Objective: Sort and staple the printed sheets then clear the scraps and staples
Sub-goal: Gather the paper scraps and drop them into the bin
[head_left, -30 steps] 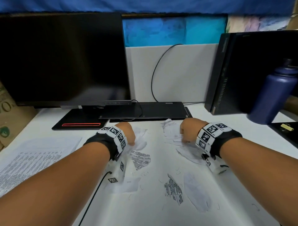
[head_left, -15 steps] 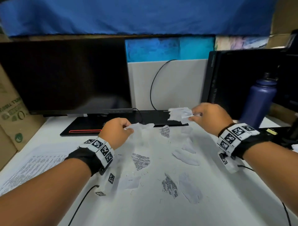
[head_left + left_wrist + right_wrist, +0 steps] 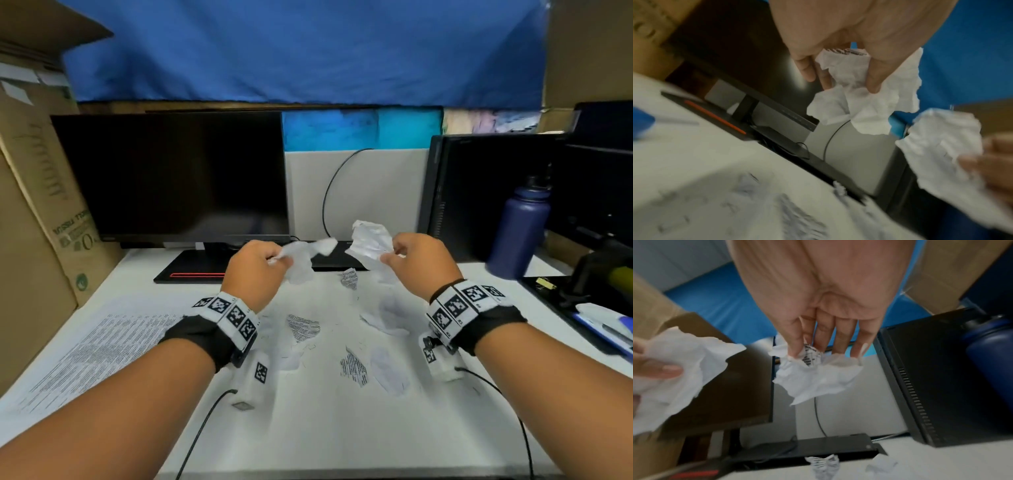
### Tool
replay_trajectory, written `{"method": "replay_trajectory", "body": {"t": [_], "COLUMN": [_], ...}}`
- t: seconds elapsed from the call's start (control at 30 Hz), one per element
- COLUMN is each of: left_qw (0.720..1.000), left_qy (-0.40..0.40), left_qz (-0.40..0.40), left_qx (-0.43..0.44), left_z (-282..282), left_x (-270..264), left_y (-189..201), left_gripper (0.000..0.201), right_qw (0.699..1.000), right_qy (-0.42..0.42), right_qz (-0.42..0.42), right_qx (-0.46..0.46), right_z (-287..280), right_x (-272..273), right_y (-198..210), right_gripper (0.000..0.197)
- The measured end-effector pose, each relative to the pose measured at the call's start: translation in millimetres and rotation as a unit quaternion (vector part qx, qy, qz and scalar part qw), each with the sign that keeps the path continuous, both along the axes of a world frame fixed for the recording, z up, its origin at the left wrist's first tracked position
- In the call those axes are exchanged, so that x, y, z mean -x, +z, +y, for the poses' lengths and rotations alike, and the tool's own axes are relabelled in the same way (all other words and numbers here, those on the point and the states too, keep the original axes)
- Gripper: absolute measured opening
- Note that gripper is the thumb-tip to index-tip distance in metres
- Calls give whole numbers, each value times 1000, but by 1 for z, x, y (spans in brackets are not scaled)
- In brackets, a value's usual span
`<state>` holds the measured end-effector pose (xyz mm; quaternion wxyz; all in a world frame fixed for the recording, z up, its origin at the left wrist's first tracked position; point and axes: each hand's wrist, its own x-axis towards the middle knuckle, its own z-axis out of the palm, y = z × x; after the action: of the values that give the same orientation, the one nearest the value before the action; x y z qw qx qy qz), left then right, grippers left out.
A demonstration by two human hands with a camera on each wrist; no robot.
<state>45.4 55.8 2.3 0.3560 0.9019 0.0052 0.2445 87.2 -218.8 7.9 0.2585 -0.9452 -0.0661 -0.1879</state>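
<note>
My left hand (image 3: pixel 263 265) (image 3: pixel 840 81) is raised above the desk and grips a crumpled white paper scrap (image 3: pixel 303 258) (image 3: pixel 869 104). To its right, at the same height, my right hand (image 3: pixel 407 253) (image 3: pixel 818 347) pinches another crumpled scrap (image 3: pixel 371 240) (image 3: pixel 813 378) with print on it. Several torn scraps, such as a printed one (image 3: pixel 303 327) and another (image 3: pixel 354 370), lie on the white desk (image 3: pixel 308 428) below, with loose staples (image 3: pixel 310 346) among them. A printed sheet (image 3: pixel 102 346) lies flat at the left.
A dark monitor (image 3: pixel 171 174) stands behind on the left, a black computer case (image 3: pixel 479 192) on the right, with a blue bottle (image 3: pixel 517 226) beside it. Cardboard boxes (image 3: pixel 37 212) line the left edge. A black tray with stationery (image 3: pixel 596 322) sits far right.
Both hands have risen from the desk, each carrying a gathered scrap, and have lifted higher and closer together. The view has tilted upward.
</note>
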Motion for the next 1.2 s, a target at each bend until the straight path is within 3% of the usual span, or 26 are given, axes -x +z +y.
{"method": "replay_trajectory", "body": {"t": [0.1, 0.2, 0.3, 0.33, 0.4, 0.43, 0.5, 0.53, 0.57, 0.63, 0.77, 0.83, 0.93, 1.0, 1.1, 1.2], "left_qw": [979, 911, 899, 886, 851, 847, 870, 888, 905, 924, 905, 930, 982, 986, 989, 991], "left_qy": [-86, -216, -206, -193, -206, -219, -227, -227, -225, -219, -269, -194, -39, 8, 22, 10], "left_qz": [13, 78, 121, 136, 169, 177, 162, 151, 143, 159, 301, 306, 173, 98, 71, 98], "left_qx": [185, 343, 368, 399, 453, 452, 406, 370, 331, 270, 131, 58, 71, 137, 130, 86], "left_z": [-9, -28, -44, -48, -53, -53, -52, -51, -50, -49, -16, 13, 41, 50, 54, 52], "left_x": [38, 78, 105, 112, 127, 132, 144, 151, 157, 170, 179, 174, 165, 156, 141, 135], "left_y": [10, 3, -20, -28, -40, -47, -59, -63, -67, -74, -82, -84, -89, -95, -115, -133], "left_gripper": [15, 19, 37, 41, 39, 35, 32, 32, 31, 30, 31, 29, 8, 7, 12, 16], "right_qw": [989, 951, 890, 885, 885, 885, 876, 870, 868, 893, 935, 945, 879, 836, 819, 844], "right_qy": [3, 76, 203, 220, 227, 228, 242, 260, 277, 268, 238, 296, 433, 446, 380, 300], "right_qz": [21, 72, 145, 156, 160, 165, 193, 203, 203, 161, 139, 113, 113, 163, 281, 356], "right_qx": [-143, -291, -382, -380, -373, -371, -371, -367, -359, -325, -224, -80, 163, 275, 326, 267], "right_z": [5, 19, 34, 37, 41, 42, 43, 43, 45, 48, 55, 55, 63, 75, 83, 76], "right_x": [31, 77, 127, 138, 153, 160, 172, 179, 188, 202, 222, 227, 223, 212, 186, 167], "right_y": [0, -3, -8, -12, -25, -31, -46, -54, -60, -74, -126, -159, -201, -231, -300, -360], "right_gripper": [27, 24, 13, 14, 31, 47, 75, 76, 63, 27, 12, 11, 12, 21, 27, 38]}}
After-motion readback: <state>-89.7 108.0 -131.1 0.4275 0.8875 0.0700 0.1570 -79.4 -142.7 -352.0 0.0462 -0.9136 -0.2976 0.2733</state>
